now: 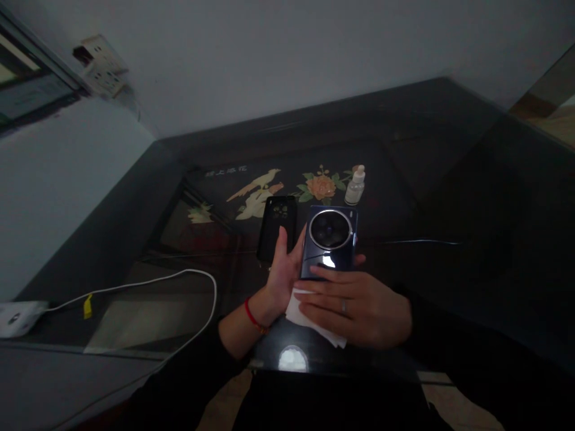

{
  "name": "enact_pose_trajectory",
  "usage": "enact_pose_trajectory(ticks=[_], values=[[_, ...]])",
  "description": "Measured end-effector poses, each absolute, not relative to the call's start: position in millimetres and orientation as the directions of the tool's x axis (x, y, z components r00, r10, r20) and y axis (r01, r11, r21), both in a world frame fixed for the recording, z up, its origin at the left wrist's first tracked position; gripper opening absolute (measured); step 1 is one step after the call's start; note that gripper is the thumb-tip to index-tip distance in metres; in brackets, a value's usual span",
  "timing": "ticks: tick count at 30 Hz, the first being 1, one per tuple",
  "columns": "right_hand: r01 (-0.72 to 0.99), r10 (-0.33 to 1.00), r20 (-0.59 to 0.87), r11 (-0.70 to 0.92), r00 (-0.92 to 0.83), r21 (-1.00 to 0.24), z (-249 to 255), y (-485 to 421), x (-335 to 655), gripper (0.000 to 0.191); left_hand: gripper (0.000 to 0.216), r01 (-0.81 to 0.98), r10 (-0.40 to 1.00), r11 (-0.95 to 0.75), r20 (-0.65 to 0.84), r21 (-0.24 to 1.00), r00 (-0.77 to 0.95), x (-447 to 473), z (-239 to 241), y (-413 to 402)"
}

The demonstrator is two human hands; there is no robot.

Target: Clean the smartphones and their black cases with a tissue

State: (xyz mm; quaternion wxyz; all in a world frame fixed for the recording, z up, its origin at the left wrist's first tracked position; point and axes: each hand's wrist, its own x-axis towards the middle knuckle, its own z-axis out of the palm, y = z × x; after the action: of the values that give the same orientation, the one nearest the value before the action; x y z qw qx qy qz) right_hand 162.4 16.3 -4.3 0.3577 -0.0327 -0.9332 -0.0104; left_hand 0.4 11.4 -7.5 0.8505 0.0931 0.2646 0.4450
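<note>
A dark blue smartphone [306, 263] with a large round camera ring lies back side up in my left hand [284, 276]. That hand supports it from beneath, its thumb sticking out at the left and a fingertip showing at the right edge. Over the phone's lower part, my right hand [354, 308] presses a folded white tissue [305, 314] against the back, fingers together. Just left of the phone, a black phone case [272, 230] rests on the table. Behind the phone to the right stands a small dropper bottle [354, 190] with a white top.
The dark glossy table [431, 179] carries a printed bird and flower picture [320, 187]. A white cable [179, 274] with a yellow tag [87, 306] runs from a white device [20, 318] at the left edge. Wall sockets [102, 66] are at upper left.
</note>
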Motion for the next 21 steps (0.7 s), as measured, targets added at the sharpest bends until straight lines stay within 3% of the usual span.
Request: enact_pose_trajectory(ticks=[5,11,16,21], values=[[0.286,0.282,0.684,0.952,-0.673,-0.112,-5.8,19.1,167.0,0.029,0.067,-0.718,0.826,0.553,-0.389,0.423,0.407,-3.0,-9.2,13.3],[0.026,0.061,0.688,0.998,-0.723,-0.061,-9.4,11.4,159.0,0.024,0.075,-0.696,0.838,0.545,-0.310,0.468,0.448,-2.6,-2.1,13.3],[0.267,0.272,0.718,0.956,-0.641,-0.124,-7.1,21.9,170.3,0.027,0.070,-0.716,0.875,0.483,-0.303,0.503,0.378,-5.8,-4.5,13.6],[0.016,0.084,0.701,0.995,-0.708,-0.103,-10.3,16.3,168.1,0.028,0.072,-0.735,0.885,0.464,-0.211,0.495,0.416,-7.5,-2.8,15.3]])
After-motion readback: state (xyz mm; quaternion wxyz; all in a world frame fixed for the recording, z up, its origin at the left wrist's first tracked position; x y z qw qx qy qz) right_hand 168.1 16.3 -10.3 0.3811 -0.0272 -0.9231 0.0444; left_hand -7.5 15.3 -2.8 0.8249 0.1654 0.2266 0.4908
